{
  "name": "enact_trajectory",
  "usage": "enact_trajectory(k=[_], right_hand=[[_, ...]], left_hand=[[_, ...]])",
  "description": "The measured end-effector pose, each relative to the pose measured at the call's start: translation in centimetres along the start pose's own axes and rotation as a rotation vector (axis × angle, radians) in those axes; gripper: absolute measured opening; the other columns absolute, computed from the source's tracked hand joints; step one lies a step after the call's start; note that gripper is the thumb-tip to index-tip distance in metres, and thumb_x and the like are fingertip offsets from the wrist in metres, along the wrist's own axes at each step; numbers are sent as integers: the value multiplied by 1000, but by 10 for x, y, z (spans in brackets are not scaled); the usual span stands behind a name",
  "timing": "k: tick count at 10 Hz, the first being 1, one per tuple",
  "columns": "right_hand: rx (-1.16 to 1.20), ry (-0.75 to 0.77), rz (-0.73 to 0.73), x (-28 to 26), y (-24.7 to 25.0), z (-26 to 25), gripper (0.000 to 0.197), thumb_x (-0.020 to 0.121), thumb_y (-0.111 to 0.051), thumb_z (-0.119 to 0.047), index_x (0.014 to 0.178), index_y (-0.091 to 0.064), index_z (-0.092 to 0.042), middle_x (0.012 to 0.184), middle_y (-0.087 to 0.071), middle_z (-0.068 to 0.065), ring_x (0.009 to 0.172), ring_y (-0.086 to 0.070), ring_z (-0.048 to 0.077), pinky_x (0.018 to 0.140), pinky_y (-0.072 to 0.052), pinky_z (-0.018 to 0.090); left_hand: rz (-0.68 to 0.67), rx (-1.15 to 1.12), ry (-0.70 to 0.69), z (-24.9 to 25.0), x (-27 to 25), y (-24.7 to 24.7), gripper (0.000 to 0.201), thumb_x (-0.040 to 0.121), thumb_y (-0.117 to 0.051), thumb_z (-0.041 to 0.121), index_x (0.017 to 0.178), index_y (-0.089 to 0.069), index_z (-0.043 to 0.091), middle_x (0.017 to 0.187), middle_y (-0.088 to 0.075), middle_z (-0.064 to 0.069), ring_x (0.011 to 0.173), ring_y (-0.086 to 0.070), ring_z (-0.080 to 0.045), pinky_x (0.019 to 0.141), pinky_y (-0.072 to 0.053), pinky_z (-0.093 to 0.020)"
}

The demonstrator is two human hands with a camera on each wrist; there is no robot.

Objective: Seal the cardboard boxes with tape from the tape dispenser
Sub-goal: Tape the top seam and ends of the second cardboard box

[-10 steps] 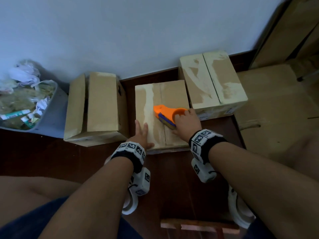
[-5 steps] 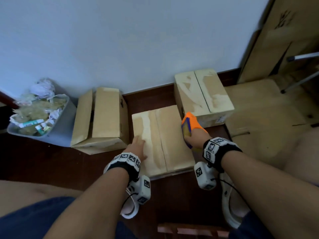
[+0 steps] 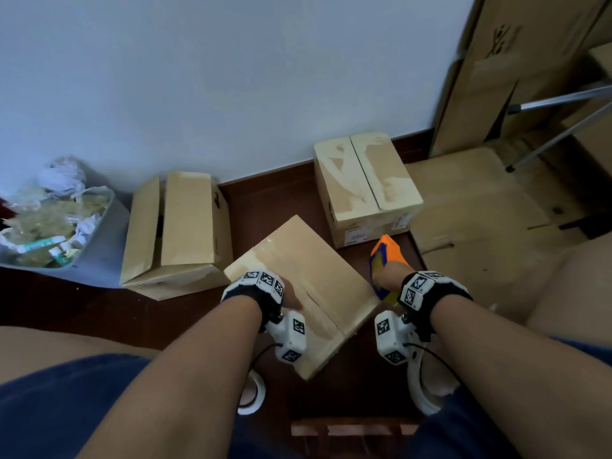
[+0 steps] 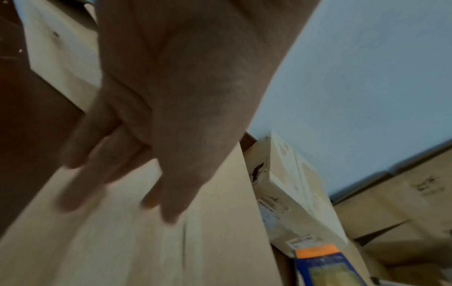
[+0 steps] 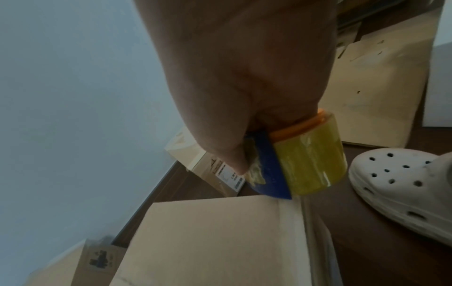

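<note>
Your left hand lies flat, fingers straight, on top of the nearest box, which sits skewed on the dark floor between your knees. Your right hand is curled tight around the orange tape dispenser (yellowish roll loaded), held just beside that box's right edge. Farther off, an open-flapped box stands to the left and a closed box to the right, both near the wall.
</note>
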State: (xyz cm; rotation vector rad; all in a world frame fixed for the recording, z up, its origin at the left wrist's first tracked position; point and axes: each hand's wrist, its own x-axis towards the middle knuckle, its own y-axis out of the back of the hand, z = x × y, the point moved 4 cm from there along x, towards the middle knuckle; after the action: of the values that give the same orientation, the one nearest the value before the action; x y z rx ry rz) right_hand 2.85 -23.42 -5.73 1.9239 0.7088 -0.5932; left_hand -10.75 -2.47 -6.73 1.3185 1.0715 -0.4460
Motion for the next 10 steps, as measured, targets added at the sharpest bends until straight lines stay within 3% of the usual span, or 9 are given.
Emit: enact_trajectory(k=[1, 2, 4, 5, 6, 7, 8, 9, 10], right_hand=[[-425, -38, -100, -1, 2, 15, 17, 96, -48, -23, 110, -42, -16, 112, -50, 11, 102, -52, 25, 87, -45, 28], [-324, -67, -171, 10, -9, 41, 42, 86, -63, -23, 103, -24, -20, 101, -33, 2, 93, -32, 18, 70, -34, 19], [-73, -30, -264, -3, -11, 24, 24, 100, -44, -19, 112, -51, 0, 98, -50, 6, 100, -48, 22, 75, -35, 29], [478, -77, -203, 4, -26, 5, 44, 97, -50, -28, 126, -51, 6, 124, -59, 21, 109, -59, 34, 95, -48, 46], [558, 38, -163, 15, -33, -27, 47, 98, -51, -32, 122, -55, 8, 116, -63, 19, 104, -61, 32, 91, -50, 45], [419, 96, -113, 18, -32, -46, 45, 98, -51, -31, 118, -56, 9, 117, -61, 24, 107, -58, 36, 82, -44, 38], [318, 25, -22, 22, -30, -41, 45, 102, -41, -27, 121, -53, 12, 121, -58, 29, 106, -56, 38, 79, -40, 35], [360, 6, 25, 27, -33, -36, 46, 98, -44, -26, 133, -48, 4, 130, -55, 20, 118, -53, 35, 80, -36, 28], [405, 11, 29, 30, -38, -32, 48, 95, -50, -27, 135, -46, -1, 130, -54, 18, 117, -54, 33, 77, -36, 28]], left_hand=[[177, -62, 48, -8, 12, 17, 46, 93, -54, 36, 133, -51, 13, 137, -52, -10, 120, -54, -28, 96, -45, -33], [279, -133, 53, -23, 17, 12, 73, 86, -60, 38, 148, -22, 31, 154, -19, -8, 132, -39, -36, 108, -36, -45], [124, -45, 99, -41, 35, -32, 121, 69, -73, 54, 137, 26, 53, 157, 9, -15, 139, -18, -49, 107, -30, -61], [81, 71, 163, -51, 20, -42, 114, 73, -72, 49, 151, 8, 28, 150, -24, -25, 130, -39, -44, 98, -41, -55], [7, 109, 21, -49, 15, -38, 53, 73, -70, 39, 121, -62, 19, 122, -60, -9, 107, -60, -29, 86, -53, -38], [3, 98, 19, -52, 27, -34, 28, 64, -69, 47, 78, -65, 23, 97, -67, -5, 81, -64, -26, 78, -55, -42], [203, 130, -134, -32, 19, -14, 77, 65, -76, 53, 132, -42, 38, 149, -28, -3, 125, -42, -34, 94, -44, -56], [137, 317, -276, -10, 6, -22, 123, 61, -80, 59, 142, 12, 56, 154, 30, 9, 144, 11, -41, 98, -17, -79], [99, 280, -257, -12, 13, -38, 134, 55, -83, 59, 134, 25, 60, 145, 45, 13, 138, 27, -45, 91, -14, -85]])
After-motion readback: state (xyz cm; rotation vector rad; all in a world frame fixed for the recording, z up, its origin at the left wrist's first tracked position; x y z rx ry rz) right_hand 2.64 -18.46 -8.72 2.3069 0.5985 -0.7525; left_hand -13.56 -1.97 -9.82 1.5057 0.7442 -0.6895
